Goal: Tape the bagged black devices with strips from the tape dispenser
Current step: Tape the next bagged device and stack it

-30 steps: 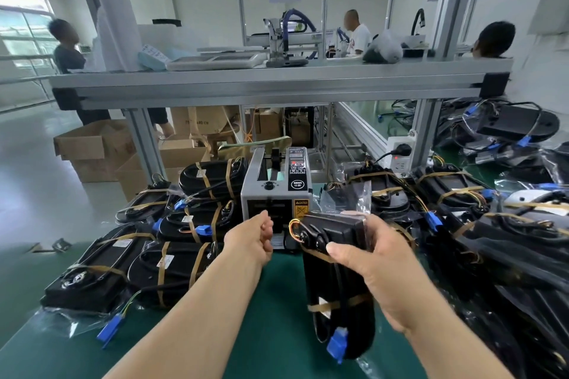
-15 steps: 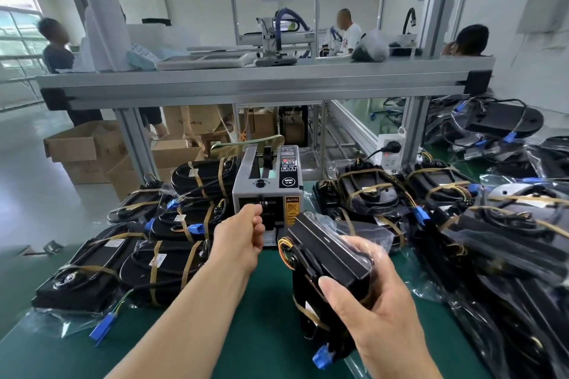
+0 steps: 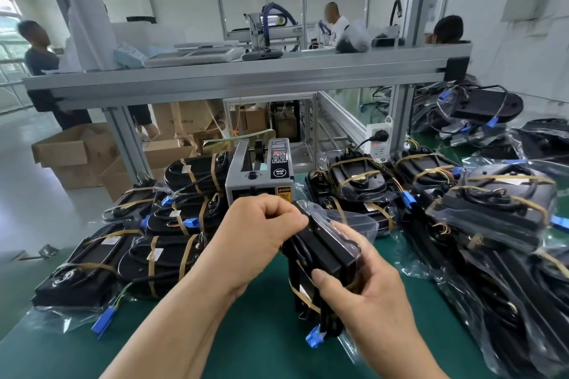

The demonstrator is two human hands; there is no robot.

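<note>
OK, status at that moment: left hand (image 3: 261,237) and right hand (image 3: 366,298) both held one bagged black device (image 3: 326,255) just above the green table (image 3: 261,338), right in front of the tape dispenser (image 3: 261,177).

- Device stood roughly on end and tilted, top towards the dispenser. Clear bag was loose around the upper end. A tan strip (image 3: 303,297) already crossed the lower body.
- Left fingers (image 3: 277,209) were curled tight, thumb and index pinched at the device's top corner. Couldn't tell if a tape strip sat between them.
- Right fingers (image 3: 371,261) were wrapped round the far side of the device, thumb (image 3: 321,278) pressed on the near face. Firm clamp.
- Blue connector (image 3: 314,340) hung off the device's bottom end, close to the table.
- Dispenser was a grey box with a black control panel on its right top face. Its outlet slot was hidden behind the left hand.
- Left of the dispenser: a pile of taped devices (image 3: 154,258) in bags, tan bands across each, blue plugs sticking out.
- Right: a larger heap of bagged devices (image 3: 492,212), some banded, reaching the table's edge.
- Behind: an aluminium frame shelf (image 3: 246,77) and a white socket block (image 3: 378,141) with a plug in it. Cardboard boxes (image 3: 70,151) sat on the floor to the left.
</note>
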